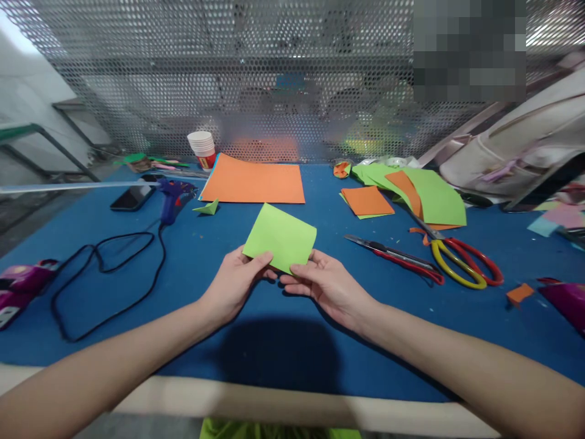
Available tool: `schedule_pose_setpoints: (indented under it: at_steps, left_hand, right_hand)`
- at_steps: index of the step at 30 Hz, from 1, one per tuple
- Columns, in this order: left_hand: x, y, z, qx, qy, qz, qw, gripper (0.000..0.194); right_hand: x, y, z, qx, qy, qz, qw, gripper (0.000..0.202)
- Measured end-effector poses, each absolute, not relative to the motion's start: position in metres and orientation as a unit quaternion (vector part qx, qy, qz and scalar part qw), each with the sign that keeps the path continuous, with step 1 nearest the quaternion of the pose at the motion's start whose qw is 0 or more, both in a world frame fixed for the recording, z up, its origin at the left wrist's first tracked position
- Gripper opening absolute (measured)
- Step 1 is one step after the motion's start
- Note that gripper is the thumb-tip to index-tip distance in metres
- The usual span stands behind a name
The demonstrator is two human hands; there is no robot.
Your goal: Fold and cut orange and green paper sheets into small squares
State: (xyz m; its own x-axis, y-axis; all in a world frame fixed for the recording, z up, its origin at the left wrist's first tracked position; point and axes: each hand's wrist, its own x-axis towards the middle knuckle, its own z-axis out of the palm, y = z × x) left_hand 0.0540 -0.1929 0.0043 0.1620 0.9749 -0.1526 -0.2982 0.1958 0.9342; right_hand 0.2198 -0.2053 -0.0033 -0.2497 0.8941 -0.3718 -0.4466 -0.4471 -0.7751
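Note:
Between my two hands is a square of light green paper (281,236), raised above the blue table and slightly curled at its right corner. My left hand (240,274) pinches its lower left edge, thumb on top and fingers beneath. At the lower right edge, my right hand (326,283) grips it the same way. Beyond it lies a stack of orange sheets (256,182). A small folded green paper piece (208,208) rests to the left of that stack's near edge. Orange and green paper squares (368,201) lie to the right.
On the left are a blue glue gun (170,195) with a looping black cord, a phone (133,195) and paper cups (202,149). A utility knife (395,256), red-and-yellow scissors (457,256) and green paper sheets (439,198) lie right. A perforated metal panel (256,79) stands behind.

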Motion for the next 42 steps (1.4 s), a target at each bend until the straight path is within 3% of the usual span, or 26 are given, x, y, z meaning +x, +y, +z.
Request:
schedule_pose_setpoints:
  at_steps: [7, 11, 15, 25, 32, 37, 42]
  left_hand:
    - [0.04, -0.182, 0.015, 0.461, 0.46, 0.423, 0.63, 0.026]
    - [0.038, -0.182, 0.015, 0.51, 0.464, 0.363, 0.626, 0.029]
    - [0.04, -0.186, 0.02, 0.53, 0.463, 0.322, 0.634, 0.033]
    - [0.041, -0.186, 0.022, 0.39, 0.472, 0.41, 0.676, 0.021]
    - [0.039, -0.186, 0.013, 0.504, 0.44, 0.443, 0.597, 0.029]
    - [0.037, -0.187, 0.002, 0.587, 0.444, 0.438, 0.515, 0.029]
    - [0.037, -0.185, -0.009, 0.597, 0.451, 0.409, 0.522, 0.033]
  right_hand:
    - [0.242, -0.182, 0.001, -0.437, -0.352, 0.663, 0.496, 0.037]
    - [0.247, -0.179, 0.001, -0.458, -0.424, 0.649, 0.435, 0.047]
    - [0.244, -0.184, 0.0, -0.457, -0.483, 0.64, 0.384, 0.041]
    - [0.243, -0.188, -0.007, -0.48, -0.563, 0.556, 0.378, 0.03]
    - [0.248, -0.186, 0.001, -0.485, -0.66, 0.428, 0.383, 0.03]
    - [0.252, -0.182, -0.006, -0.445, -0.671, 0.409, 0.429, 0.023]
    - [0.253, -0.178, -0.016, -0.448, -0.664, 0.43, 0.418, 0.023]
